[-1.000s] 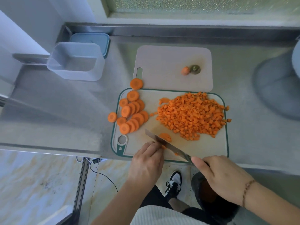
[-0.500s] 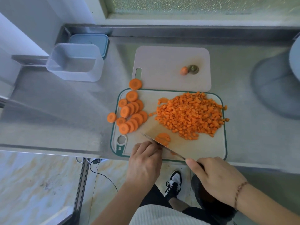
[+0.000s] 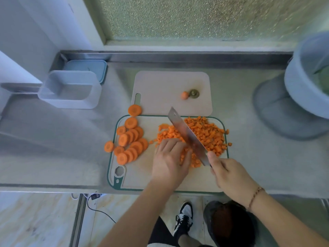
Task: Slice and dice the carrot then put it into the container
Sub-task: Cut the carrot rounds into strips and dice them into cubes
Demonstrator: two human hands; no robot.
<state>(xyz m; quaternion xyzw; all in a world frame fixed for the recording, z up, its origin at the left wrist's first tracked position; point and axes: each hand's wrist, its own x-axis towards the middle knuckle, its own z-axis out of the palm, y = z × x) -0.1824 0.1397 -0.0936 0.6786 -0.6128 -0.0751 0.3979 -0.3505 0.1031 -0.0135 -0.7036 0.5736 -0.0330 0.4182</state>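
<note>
A heap of diced carrot (image 3: pixel 206 134) covers the right half of the green-rimmed cutting board (image 3: pixel 135 177). Several round carrot slices (image 3: pixel 130 139) lie on its left side, one slice (image 3: pixel 109 146) off the board. My right hand (image 3: pixel 229 173) grips the handle of a cleaver (image 3: pixel 185 132), whose blade lies across the heap, pointing away to the left. My left hand (image 3: pixel 169 157) rests on the near left part of the dice, fingers bent beside the blade. The clear container (image 3: pixel 71 90) stands empty at the far left.
A second pale board (image 3: pixel 170 86) behind carries the carrot ends (image 3: pixel 189 94). A blue lid (image 3: pixel 87 68) lies behind the container. A large pale bowl (image 3: pixel 306 82) stands at the right. The steel counter's front edge runs just below the board.
Both hands moved forward from the board's near edge into the diced heap. The cleaver swung from lying low and flat to across the pile. The loose pieces near the front are now under my left hand.
</note>
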